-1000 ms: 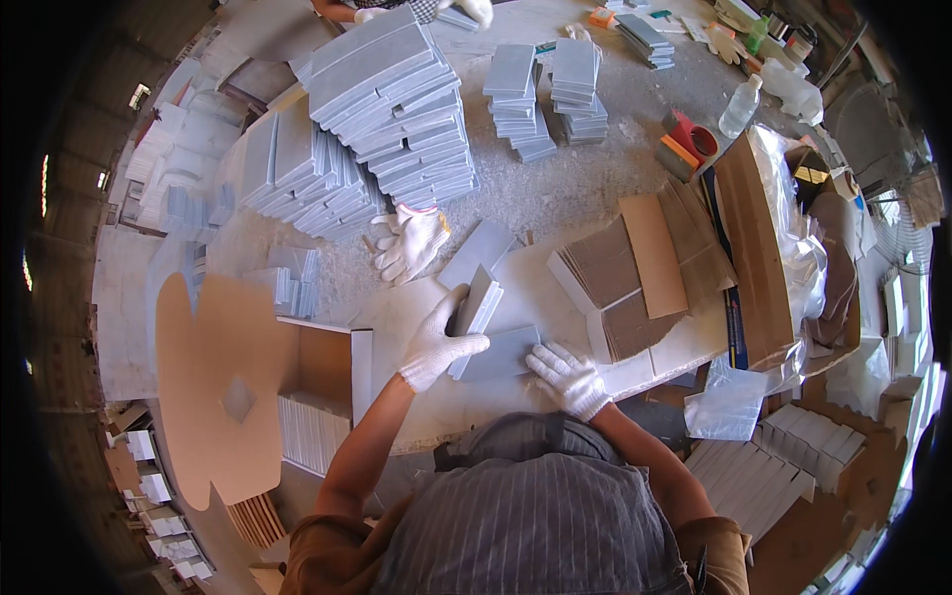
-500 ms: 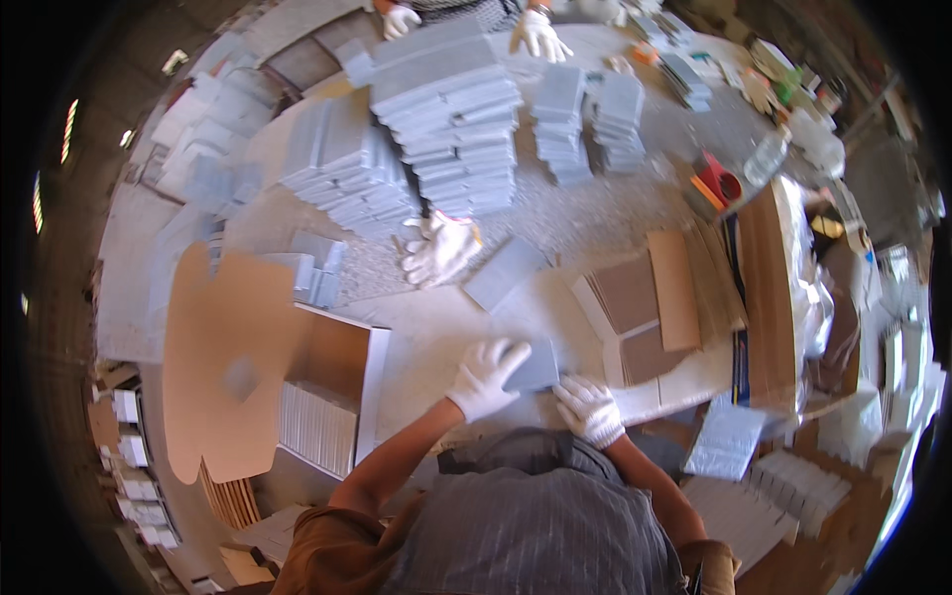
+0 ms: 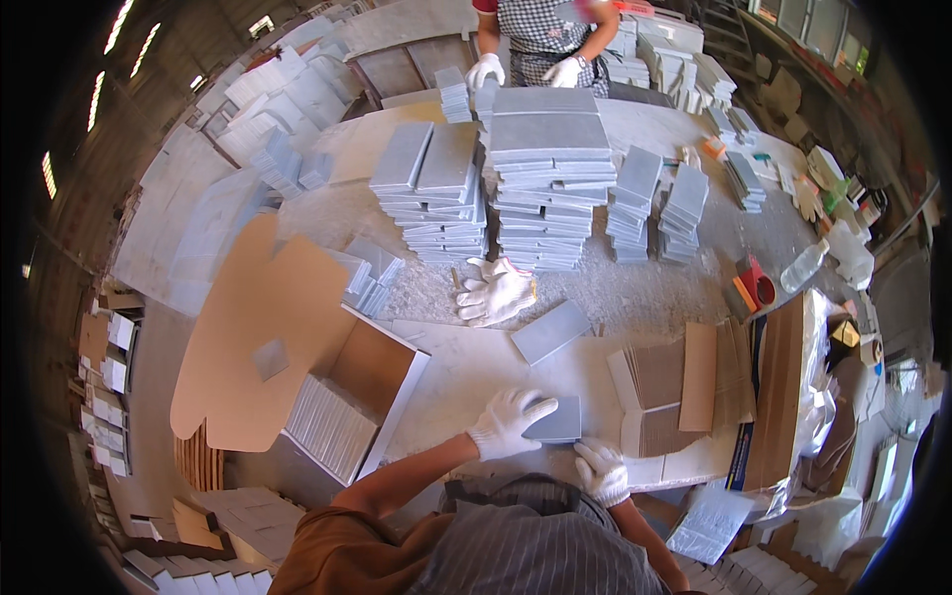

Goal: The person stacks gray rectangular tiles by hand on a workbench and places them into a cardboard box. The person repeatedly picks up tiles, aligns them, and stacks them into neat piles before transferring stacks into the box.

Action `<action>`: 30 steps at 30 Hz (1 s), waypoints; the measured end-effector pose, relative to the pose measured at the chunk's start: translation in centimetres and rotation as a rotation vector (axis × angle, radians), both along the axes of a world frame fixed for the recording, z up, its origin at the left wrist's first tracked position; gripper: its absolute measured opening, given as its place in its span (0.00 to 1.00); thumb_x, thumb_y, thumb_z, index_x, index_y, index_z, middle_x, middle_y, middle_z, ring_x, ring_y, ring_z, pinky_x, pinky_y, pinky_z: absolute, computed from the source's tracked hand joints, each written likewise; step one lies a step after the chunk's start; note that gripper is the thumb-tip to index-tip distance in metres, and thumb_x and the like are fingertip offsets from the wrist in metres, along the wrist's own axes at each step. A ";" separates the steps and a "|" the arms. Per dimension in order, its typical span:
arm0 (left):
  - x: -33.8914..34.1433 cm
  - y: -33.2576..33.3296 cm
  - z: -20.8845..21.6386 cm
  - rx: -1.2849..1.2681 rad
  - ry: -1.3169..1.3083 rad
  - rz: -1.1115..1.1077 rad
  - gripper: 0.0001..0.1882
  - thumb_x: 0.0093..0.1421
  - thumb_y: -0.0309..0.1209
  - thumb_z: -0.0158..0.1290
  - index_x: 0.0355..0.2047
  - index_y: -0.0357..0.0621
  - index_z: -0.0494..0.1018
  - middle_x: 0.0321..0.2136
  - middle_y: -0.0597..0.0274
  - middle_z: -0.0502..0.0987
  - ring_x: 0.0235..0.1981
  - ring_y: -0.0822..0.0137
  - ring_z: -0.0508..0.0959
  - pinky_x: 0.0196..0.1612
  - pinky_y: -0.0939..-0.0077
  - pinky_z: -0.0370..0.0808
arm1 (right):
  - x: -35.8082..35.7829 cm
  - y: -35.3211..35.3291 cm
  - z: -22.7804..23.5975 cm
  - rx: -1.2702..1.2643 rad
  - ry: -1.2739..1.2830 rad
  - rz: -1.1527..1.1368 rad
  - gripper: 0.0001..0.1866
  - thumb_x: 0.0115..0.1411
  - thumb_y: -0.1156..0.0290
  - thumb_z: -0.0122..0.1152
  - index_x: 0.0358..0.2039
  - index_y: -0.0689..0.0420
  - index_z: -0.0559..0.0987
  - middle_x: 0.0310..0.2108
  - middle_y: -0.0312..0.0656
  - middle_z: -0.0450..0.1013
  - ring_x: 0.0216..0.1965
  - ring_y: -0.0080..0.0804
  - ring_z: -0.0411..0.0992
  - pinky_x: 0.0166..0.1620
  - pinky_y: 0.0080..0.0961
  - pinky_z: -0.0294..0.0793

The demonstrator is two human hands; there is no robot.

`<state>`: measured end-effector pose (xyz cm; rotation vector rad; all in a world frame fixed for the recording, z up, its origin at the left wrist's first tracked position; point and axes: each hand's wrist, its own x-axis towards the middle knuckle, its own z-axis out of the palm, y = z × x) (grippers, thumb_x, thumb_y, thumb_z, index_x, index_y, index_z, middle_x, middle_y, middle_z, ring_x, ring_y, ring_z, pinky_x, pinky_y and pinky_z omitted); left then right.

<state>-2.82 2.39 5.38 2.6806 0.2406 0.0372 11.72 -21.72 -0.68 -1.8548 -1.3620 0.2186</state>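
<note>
Near table edge (image 3: pixel 674 478) | left hand (image 3: pixel 508 424) holds grey tile (image 3: pixel 557 420) | carton (image 3: pixel 394 414) apart leftward

Smooth matt tile (image 3: pixel 557 420); matt cardboard box (image 3: pixel 372 362)

Pale tbl (image 3: pixel 635 297), ctr: gry slab stacks (image 3: pixel 551 178) stood upper ctr; wht gloves (image 3: pixel 494 294), loose slab (image 3: pixel 551 332) lay mid; btl (image 3: pixel 804 265) R.

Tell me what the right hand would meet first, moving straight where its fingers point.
Probably the gray tile at the left hand, though the right hand may be touching its corner.
</note>
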 end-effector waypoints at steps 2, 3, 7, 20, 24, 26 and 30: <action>0.2 0.5 1.8 -0.312 -0.039 0.109 0.44 0.55 0.44 0.65 0.69 0.45 0.62 0.64 0.44 0.64 0.62 0.47 0.67 0.63 0.54 0.66 | -0.1 0.7 2.3 0.023 0.138 -0.053 0.14 0.60 0.70 0.63 0.46 0.58 0.83 0.46 0.51 0.80 0.46 0.54 0.78 0.52 0.42 0.77; 0.3 0.7 2.7 -0.472 -0.061 0.161 0.43 0.57 0.45 0.64 0.69 0.41 0.61 0.65 0.44 0.64 0.64 0.49 0.67 0.64 0.56 0.66 | 0.0 1.5 3.5 0.052 0.184 -0.067 0.14 0.61 0.71 0.63 0.47 0.58 0.83 0.46 0.52 0.79 0.46 0.55 0.78 0.52 0.41 0.76; 2.1 1.8 7.4 -1.292 -0.255 0.358 0.35 0.73 0.43 0.48 0.69 0.28 0.56 0.65 0.53 0.66 0.65 0.64 0.67 0.69 0.65 0.62 | 0.8 7.7 7.8 0.104 0.638 -0.062 0.26 0.68 0.66 0.61 0.62 0.65 0.72 0.53 0.56 0.76 0.52 0.44 0.77 0.56 0.35 0.75; 1.7 10.0 16.7 -0.366 -0.490 0.516 0.24 0.73 0.40 0.45 0.62 0.39 0.67 0.54 0.47 0.73 0.56 0.54 0.73 0.61 0.62 0.69 | 1.3 25.2 18.9 0.185 1.370 0.289 0.37 0.60 0.69 0.73 0.66 0.59 0.66 0.55 0.37 0.74 0.53 0.24 0.72 0.58 0.26 0.72; 2.8 20.4 20.7 -0.004 -0.616 0.701 0.24 0.70 0.45 0.49 0.60 0.45 0.71 0.54 0.49 0.74 0.54 0.54 0.73 0.60 0.60 0.69 | 1.8 27.3 19.9 0.123 1.605 0.282 0.33 0.61 0.72 0.71 0.65 0.50 0.68 0.53 0.33 0.75 0.52 0.27 0.73 0.56 0.29 0.74; 4.2 27.0 21.3 0.394 -0.547 0.912 0.33 0.65 0.58 0.49 0.61 0.48 0.70 0.51 0.47 0.77 0.54 0.46 0.75 0.57 0.52 0.72 | 2.0 28.4 19.0 0.110 1.722 0.371 0.35 0.61 0.72 0.71 0.67 0.50 0.66 0.54 0.34 0.74 0.53 0.30 0.74 0.56 0.33 0.75; 6.8 33.3 23.6 0.170 0.023 1.030 0.44 0.57 0.60 0.55 0.66 0.45 0.64 0.59 0.43 0.74 0.62 0.45 0.71 0.62 0.53 0.70 | 1.3 28.9 20.2 0.041 1.853 0.489 0.40 0.59 0.73 0.70 0.69 0.51 0.61 0.56 0.39 0.71 0.56 0.40 0.74 0.57 0.41 0.76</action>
